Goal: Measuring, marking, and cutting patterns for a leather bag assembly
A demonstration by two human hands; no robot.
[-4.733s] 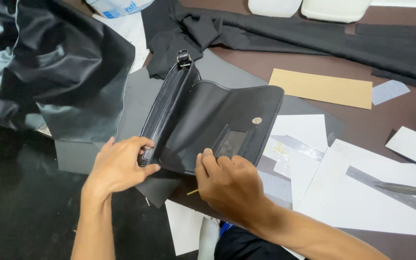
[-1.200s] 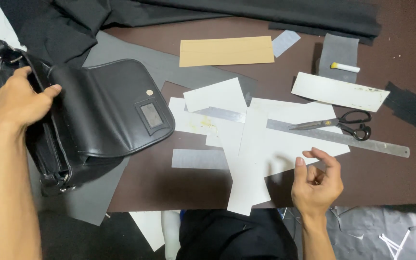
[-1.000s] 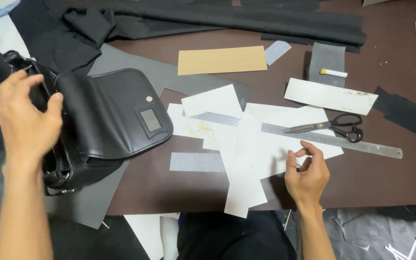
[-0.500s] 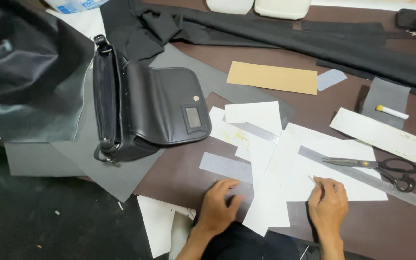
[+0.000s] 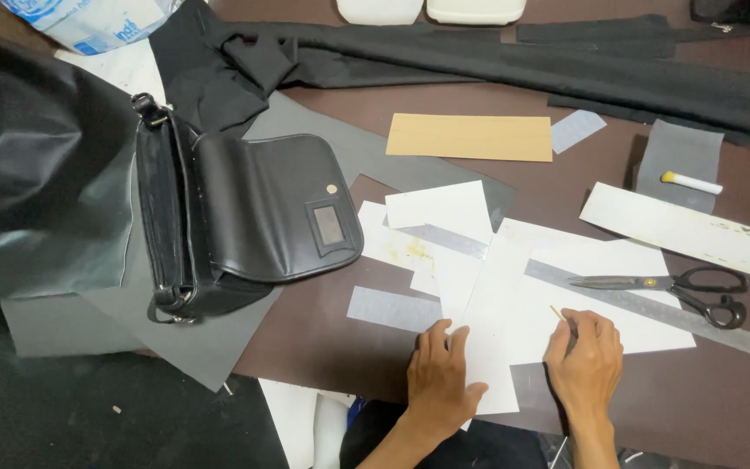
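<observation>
**Paper pinned flat, thin stick poised at its edge**

Left hand [image 5: 441,378] lies palm-down on a long white paper sheet [image 5: 490,347], fingers spread wide and flat. Reads as a hold-down, keeping the sheet from sliding on the brown surface [image 5: 323,334]. Nothing gripped.

Right hand [image 5: 585,360] sits just beside it on the same spread of white sheets, fingers closed narrow around a thin pale stick [image 5: 559,315], held like a pen with the tip pointing up and away. Cannot tell whether it is a pencil or a marking tool.

The sheet lies at the near edge of the surface, directly in front of the person, overlapping other white pieces [image 5: 440,208].

Steel ruler [image 5: 653,308] runs diagonally across the papers just beyond the right hand; black scissors [image 5: 679,287] rest on it, within easy reach.

Black leather bag [image 5: 236,221] lies on its side, well to the left, on grey sheet material [image 5: 193,343], flap toward the papers. Tan card [image 5: 470,137] and dark fabric [image 5: 523,69] sit farther back, apart from the hands.
</observation>
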